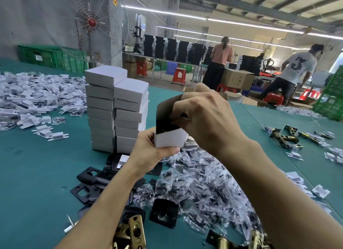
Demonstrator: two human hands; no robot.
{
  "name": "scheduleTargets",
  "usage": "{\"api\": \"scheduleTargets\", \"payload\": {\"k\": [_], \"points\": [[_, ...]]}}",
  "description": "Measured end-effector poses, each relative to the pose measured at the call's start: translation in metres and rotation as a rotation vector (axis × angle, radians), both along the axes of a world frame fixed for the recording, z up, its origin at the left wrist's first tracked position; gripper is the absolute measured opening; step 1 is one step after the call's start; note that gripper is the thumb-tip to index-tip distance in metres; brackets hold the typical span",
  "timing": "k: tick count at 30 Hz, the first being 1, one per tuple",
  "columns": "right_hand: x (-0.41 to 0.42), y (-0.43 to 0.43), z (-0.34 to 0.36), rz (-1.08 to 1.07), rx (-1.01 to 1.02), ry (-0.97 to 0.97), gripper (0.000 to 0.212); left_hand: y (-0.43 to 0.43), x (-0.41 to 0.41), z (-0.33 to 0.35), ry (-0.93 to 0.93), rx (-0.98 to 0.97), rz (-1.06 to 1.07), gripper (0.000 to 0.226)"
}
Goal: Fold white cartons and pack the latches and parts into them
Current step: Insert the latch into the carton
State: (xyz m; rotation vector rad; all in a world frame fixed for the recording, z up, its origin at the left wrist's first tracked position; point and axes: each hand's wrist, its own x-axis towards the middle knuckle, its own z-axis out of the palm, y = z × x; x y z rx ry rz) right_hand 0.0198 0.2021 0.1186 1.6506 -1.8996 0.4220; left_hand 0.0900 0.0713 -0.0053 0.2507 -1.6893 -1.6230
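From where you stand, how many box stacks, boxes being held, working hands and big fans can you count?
Stacks of closed white cardboard cartons: 2
Open white cardboard carton gripped by both hands: 1
Hands, left hand and right hand: 2
Round wire-guard fan with red hub: 1
Total: 6

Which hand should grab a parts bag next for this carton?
Likely right. The left hand grips the white carton underneath, steadying it; the right hand is at its open top, above the bagged parts pile.
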Motion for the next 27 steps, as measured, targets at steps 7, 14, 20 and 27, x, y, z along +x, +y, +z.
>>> {"api": "scheduleTargets", "payload": {"k": [7, 14, 20, 27], "points": [[0.000, 0.002, -0.004, -0.142, 0.051, -0.015, 0.014, -0.002, -0.001, -0.003, -0.084, -0.038, 0.009, 0.036], [-0.005, -0.008, -0.004, -0.216, 0.199, -0.199, 0.012, -0.001, -0.001, -0.004, -0.151, -0.065, 0.018, 0.044], [-0.021, -0.006, -0.019, -0.137, 0.008, -0.347, 0.026, -0.005, -0.004, -0.009, -0.180, 0.082, 0.072, 0.031], [-0.066, 0.026, -0.056, -0.451, 0.417, -0.530, 0.019, -0.014, -0.002, -0.013, -0.220, 0.131, 0.289, 0.034]]}}
